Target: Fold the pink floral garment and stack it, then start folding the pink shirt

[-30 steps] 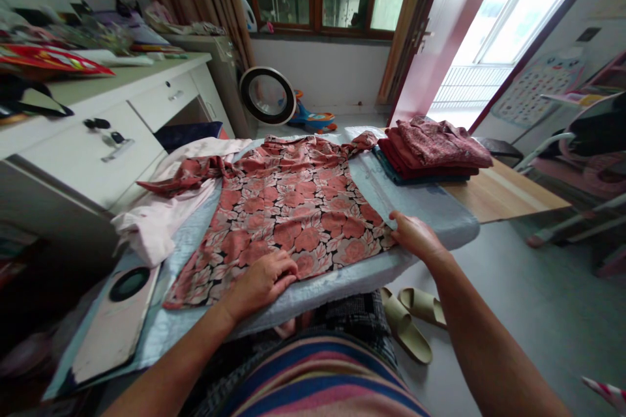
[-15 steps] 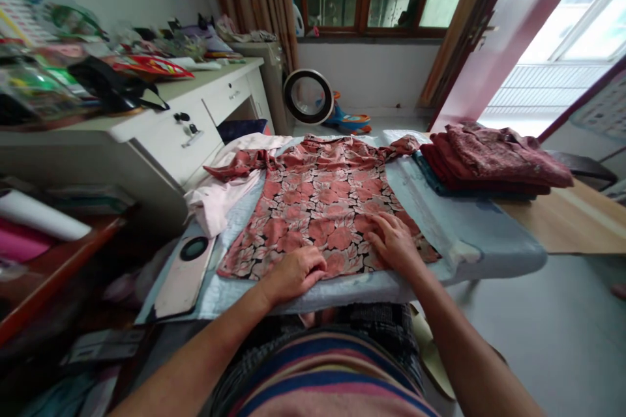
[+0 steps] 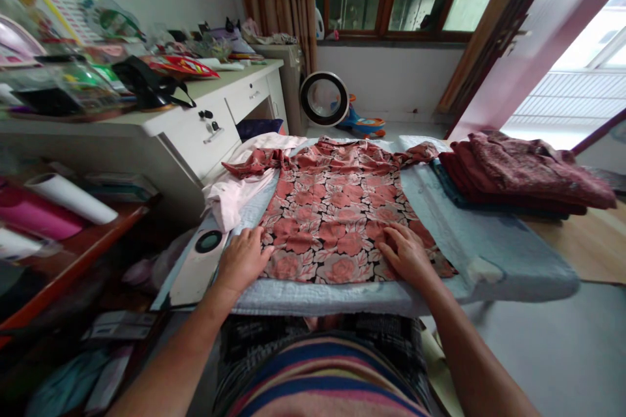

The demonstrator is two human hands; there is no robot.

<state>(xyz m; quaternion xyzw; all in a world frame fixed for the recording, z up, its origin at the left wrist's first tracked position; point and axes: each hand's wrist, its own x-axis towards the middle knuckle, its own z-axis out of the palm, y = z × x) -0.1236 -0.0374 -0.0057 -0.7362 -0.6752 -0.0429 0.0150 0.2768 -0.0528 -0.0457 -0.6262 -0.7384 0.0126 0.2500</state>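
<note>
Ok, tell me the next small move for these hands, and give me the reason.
I'd probably reach the left hand up to the sleeve on the left and straighten it. That sleeve lies bunched, partly over the pale pink cloth, while the body of the flowered shirt is spread fairly flat. The right hand could stay on the shirt's lower right to steady it.

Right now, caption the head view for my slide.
A red floral fabric shirt lies spread on light blue cloth, left hand at its edge, right hand on top.
</note>
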